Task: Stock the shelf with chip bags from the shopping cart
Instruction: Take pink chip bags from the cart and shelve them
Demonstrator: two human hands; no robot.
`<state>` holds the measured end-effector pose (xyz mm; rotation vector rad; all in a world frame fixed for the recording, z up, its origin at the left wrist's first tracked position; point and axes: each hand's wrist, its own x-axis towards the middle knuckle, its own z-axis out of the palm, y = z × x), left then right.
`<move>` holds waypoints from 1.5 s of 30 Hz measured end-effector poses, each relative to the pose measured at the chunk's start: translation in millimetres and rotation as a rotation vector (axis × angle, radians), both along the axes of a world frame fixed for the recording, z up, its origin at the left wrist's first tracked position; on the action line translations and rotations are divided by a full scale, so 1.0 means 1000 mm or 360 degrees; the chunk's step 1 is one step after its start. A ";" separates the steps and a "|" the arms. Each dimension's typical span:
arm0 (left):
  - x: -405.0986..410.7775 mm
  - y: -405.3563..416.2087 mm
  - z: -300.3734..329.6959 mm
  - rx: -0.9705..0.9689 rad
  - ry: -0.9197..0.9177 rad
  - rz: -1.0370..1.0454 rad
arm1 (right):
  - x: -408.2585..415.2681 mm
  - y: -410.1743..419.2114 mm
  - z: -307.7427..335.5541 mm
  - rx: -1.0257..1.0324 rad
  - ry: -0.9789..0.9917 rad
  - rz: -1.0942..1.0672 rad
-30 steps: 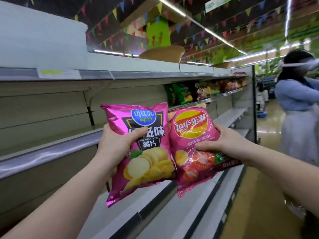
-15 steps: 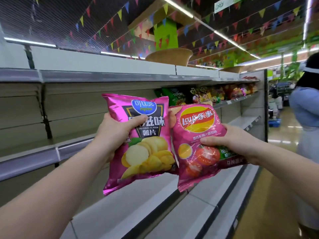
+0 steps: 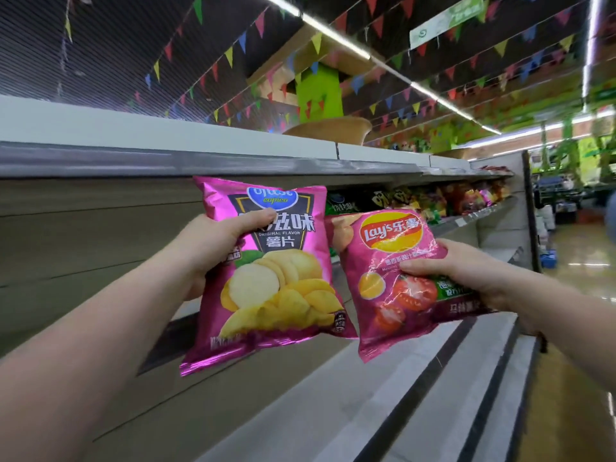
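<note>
1. Two chip bags are being held in the air, neither shelved yet: the left hand point(image 3: 213, 245) is gripping the Copico bag point(image 3: 270, 278) at its upper left edge, thumb across the front.
2. The right hand point(image 3: 466, 271) is pinching the Lay's bag point(image 3: 393, 281) at its right edge, thumb pressing the front.
3. Beyond both grips, the shelf point(image 3: 100, 235) is showing bare backing; stocked bags point(image 3: 433, 198) are sitting further along, past the right grip.
4. Both arms are reaching forward, raised toward the shelf; the cart is not in view, so what remains cannot be told.
</note>
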<state>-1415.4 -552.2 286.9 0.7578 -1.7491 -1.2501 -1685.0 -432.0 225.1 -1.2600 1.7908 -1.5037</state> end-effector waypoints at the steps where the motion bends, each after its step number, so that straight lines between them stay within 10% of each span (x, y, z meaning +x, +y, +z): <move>1: -0.008 -0.006 0.003 0.0036 0.0002 -0.0007 | -0.011 -0.009 0.003 -0.0011 -0.0016 0.0004; 26: -0.183 -0.087 0.013 0.0193 0.0035 0.0677 | -0.235 -0.267 0.056 -0.0192 -0.0107 0.0430; 45: -0.195 -0.102 0.008 0.0175 0.0007 0.0708 | -0.225 -0.272 0.019 -0.0497 0.1103 0.0143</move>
